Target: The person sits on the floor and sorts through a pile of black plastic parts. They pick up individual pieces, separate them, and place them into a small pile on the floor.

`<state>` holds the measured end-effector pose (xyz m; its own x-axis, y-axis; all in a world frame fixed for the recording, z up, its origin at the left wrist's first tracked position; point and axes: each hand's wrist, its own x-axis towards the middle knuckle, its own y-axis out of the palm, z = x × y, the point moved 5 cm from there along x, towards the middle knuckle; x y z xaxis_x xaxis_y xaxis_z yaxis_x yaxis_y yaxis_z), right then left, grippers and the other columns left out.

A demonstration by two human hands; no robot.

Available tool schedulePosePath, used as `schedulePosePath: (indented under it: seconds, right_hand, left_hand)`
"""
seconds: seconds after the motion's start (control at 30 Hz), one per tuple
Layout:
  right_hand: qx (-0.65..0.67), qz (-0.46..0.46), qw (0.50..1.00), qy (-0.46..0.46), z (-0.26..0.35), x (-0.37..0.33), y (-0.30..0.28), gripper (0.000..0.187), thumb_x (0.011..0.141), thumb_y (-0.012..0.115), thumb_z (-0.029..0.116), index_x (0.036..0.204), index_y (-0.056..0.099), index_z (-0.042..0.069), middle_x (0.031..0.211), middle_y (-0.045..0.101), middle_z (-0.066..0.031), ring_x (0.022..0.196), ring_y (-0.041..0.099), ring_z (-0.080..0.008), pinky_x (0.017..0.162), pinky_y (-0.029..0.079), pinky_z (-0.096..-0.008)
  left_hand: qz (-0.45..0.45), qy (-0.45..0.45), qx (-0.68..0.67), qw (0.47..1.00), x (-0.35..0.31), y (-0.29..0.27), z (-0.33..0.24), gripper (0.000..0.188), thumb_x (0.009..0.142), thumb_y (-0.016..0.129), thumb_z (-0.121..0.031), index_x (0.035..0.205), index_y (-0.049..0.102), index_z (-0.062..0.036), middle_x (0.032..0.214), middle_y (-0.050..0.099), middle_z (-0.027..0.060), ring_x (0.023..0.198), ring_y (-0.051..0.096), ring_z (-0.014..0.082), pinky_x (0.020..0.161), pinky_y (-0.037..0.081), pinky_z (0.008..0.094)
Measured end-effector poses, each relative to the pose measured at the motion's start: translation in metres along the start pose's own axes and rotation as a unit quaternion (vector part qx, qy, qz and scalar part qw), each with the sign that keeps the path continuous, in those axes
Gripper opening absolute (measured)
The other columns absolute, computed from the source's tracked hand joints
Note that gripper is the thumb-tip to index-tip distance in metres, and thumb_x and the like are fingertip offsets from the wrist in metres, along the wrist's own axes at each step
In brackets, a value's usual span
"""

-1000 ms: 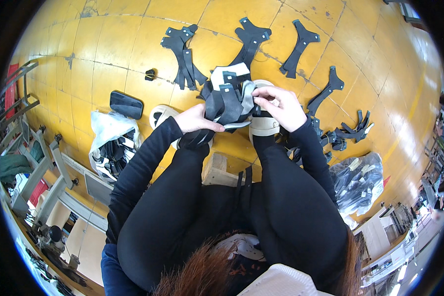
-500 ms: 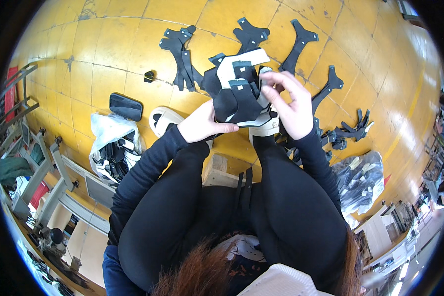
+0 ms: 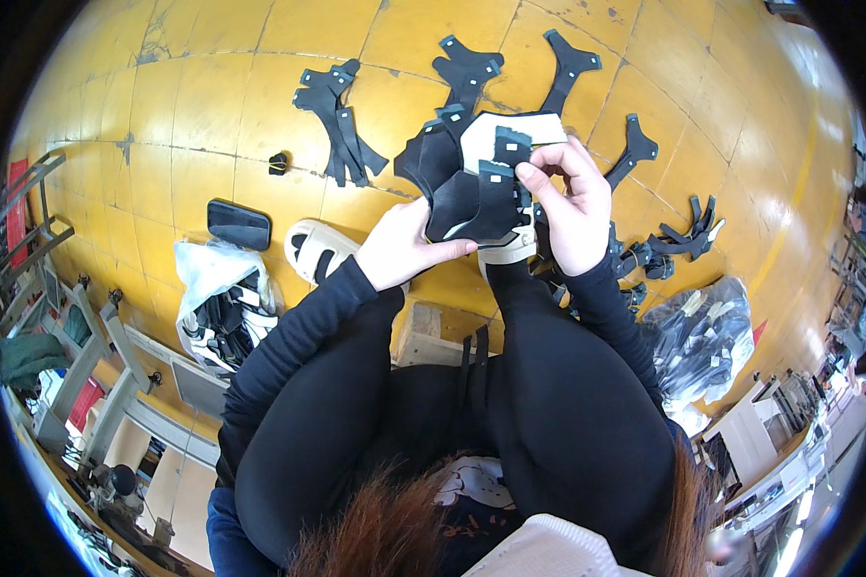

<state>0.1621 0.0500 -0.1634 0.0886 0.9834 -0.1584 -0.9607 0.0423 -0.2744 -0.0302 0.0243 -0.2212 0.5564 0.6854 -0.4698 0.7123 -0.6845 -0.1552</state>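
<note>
My left hand (image 3: 412,248) grips the lower left side of a bundle of black cut fabric pieces (image 3: 464,202), its thumb lying along the bottom edge. A white piece (image 3: 539,127) sticks out from the top of the bundle. My right hand (image 3: 575,204) pinches the right end of an upper black piece, beside teal-edged tabs (image 3: 497,174) that carry small white stickers. Its other fingers are curled and partly hidden. The bundle is held above the floor, over my right cream slipper (image 3: 508,252), which it partly covers.
Y-shaped black pieces (image 3: 570,69) lie in piles on the yellow tiled floor. To the left are a dark tray-like object (image 3: 240,225), my other slipper (image 3: 310,252) and an open plastic bag (image 3: 202,274). On the right, small black bundles lie near another filled bag (image 3: 702,337).
My right hand's thumb and fingers have closed on the tabbed end. The black pieces and the white piece have shifted right and fanned flatter; my left hand keeps its grip.
</note>
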Motion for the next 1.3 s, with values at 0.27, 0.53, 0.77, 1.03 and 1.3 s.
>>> schedulePosePath:
  seconds: [0.27, 0.53, 0.77, 1.03, 1.3]
  right_hand:
    - [0.124, -0.065, 0.986, 0.089, -0.012, -0.009, -0.012, 0.008, 0.082, 0.066, 0.001, 0.082, 0.059, -0.003, 0.081, 0.053, -0.0026, 0.072, 0.052, -0.0076, 0.067, 0.042, -0.0211]
    - [0.094, -0.055, 0.993, 0.046, -0.004, -0.006, -0.012, 0.007, 0.081, 0.068, 0.002, 0.083, 0.062, -0.003, 0.084, 0.057, -0.0042, 0.074, 0.057, -0.0087, 0.068, 0.046, -0.0224]
    - [-0.076, 0.032, 0.989, -0.119, 0.026, -0.005, 0.006, 0.018, 0.076, 0.071, -0.001, 0.093, 0.065, -0.005, 0.084, 0.065, -0.0114, 0.074, 0.064, -0.0171, 0.069, 0.049, -0.0253]
    - [0.004, 0.023, 0.999, 0.027, 0.002, -0.006, 0.012, 0.019, 0.078, 0.073, 0.002, 0.095, 0.065, -0.003, 0.082, 0.065, -0.0052, 0.073, 0.06, -0.0096, 0.064, 0.046, -0.0214]
    - [0.075, 0.037, 0.994, 0.068, -0.045, -0.002, 0.026, 0.029, 0.082, 0.068, 0.001, 0.111, 0.064, -0.003, 0.08, 0.061, 0.0003, 0.071, 0.054, -0.0059, 0.067, 0.043, -0.0195]
  left_hand:
    - [-0.022, 0.056, -0.008, 0.998, 0.006, 0.004, -0.011, 0.063, 0.076, 0.074, -0.043, 0.114, 0.054, 0.0026, 0.087, 0.066, 0.0176, 0.076, 0.064, 0.0304, 0.069, 0.049, 0.0354]
    - [-0.033, 0.038, 0.048, 0.998, 0.004, 0.001, -0.011, 0.058, 0.075, 0.074, -0.045, 0.103, 0.057, 0.0028, 0.076, 0.063, 0.0173, 0.07, 0.064, 0.031, 0.066, 0.049, 0.0363]
    - [-0.098, 0.077, 0.179, 0.976, -0.011, -0.006, -0.006, 0.043, 0.075, 0.074, -0.038, 0.093, 0.06, -0.0022, 0.065, 0.059, 0.0133, 0.061, 0.062, 0.0305, 0.06, 0.048, 0.0371]
    - [-0.078, 0.093, 0.191, 0.974, -0.014, -0.003, -0.01, 0.044, 0.075, 0.074, -0.036, 0.099, 0.059, -0.0028, 0.066, 0.059, 0.0145, 0.062, 0.061, 0.0328, 0.061, 0.049, 0.0383]
    - [-0.035, 0.048, 0.076, 0.995, -0.012, 0.011, -0.008, 0.052, 0.075, 0.076, -0.034, 0.106, 0.056, 0.0025, 0.078, 0.064, 0.0186, 0.068, 0.064, 0.033, 0.064, 0.05, 0.0371]
